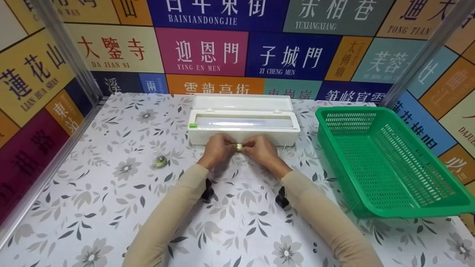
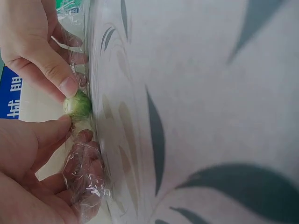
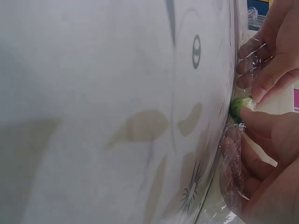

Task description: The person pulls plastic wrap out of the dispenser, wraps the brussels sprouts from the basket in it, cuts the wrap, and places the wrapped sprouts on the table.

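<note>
In the head view a small Brussels sprout (image 1: 239,147) in clear cling film (image 2: 88,172) is between both hands, just before a white cling film box (image 1: 196,139). My left hand (image 1: 217,148) pinches it from the left, the thumb against the sprout and film bunched over the other fingers. From the right, my right hand (image 1: 261,148) pinches it likewise, thumb and fingertip at the green surface (image 3: 239,108). The box lid (image 1: 241,103) stands raised behind it, and a film roll (image 1: 243,122) lies inside. Film hides part of the fingers in both wrist views.
Left of the hands, another sprout in film (image 1: 160,161) lies on the flower-patterned tablecloth (image 1: 230,230). A green plastic basket (image 1: 337,159) occupies the right side. Panels with printed signs (image 1: 202,52) rise behind the table, with metal posts (image 1: 419,52) at the corners.
</note>
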A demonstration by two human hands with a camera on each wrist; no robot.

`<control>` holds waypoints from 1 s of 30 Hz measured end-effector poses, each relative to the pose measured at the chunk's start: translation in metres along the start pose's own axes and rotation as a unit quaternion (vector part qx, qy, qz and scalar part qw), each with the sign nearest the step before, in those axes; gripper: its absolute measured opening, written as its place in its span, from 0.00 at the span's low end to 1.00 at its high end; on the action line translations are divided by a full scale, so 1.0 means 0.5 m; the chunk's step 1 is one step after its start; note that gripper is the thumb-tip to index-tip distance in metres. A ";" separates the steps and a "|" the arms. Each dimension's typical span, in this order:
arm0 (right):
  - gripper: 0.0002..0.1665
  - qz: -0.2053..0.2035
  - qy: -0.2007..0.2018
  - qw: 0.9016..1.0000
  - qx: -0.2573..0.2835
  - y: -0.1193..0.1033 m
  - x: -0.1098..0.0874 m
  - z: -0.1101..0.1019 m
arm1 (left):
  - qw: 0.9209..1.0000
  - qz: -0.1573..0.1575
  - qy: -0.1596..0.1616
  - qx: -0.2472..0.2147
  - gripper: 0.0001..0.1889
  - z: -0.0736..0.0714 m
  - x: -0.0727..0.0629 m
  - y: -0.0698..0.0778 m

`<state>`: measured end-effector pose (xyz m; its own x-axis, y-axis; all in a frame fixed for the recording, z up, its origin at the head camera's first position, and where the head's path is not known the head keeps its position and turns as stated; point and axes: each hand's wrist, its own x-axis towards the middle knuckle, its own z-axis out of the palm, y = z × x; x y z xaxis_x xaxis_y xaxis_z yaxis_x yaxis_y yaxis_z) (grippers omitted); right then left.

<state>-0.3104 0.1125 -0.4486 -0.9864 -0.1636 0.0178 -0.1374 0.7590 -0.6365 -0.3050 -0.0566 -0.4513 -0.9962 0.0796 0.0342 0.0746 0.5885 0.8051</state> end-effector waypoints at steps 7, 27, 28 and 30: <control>0.11 -0.007 0.021 1.000 -0.009 0.002 0.004 0.002 | 1.000 0.004 0.003 0.010 0.06 0.001 0.004 -0.002; 0.14 0.008 -0.001 1.000 -0.022 -0.005 -0.012 -0.018 | 0.999 0.009 -0.004 -0.033 0.13 -0.018 -0.013 0.001; 0.15 0.008 -0.003 1.000 -0.025 -0.007 -0.014 -0.021 | 1.000 0.007 0.000 -0.031 0.13 -0.023 -0.017 0.000; 0.17 0.003 -0.005 1.000 -0.028 -0.011 -0.016 -0.029 | 1.000 0.005 0.008 -0.018 0.13 -0.035 -0.026 -0.002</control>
<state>-0.3029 0.1188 -0.4341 -0.9862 -0.1654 0.0065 -0.1371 0.7942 -0.5919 -0.2931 -0.0723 -0.4421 -0.9961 0.0716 0.0509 0.0824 0.5587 0.8253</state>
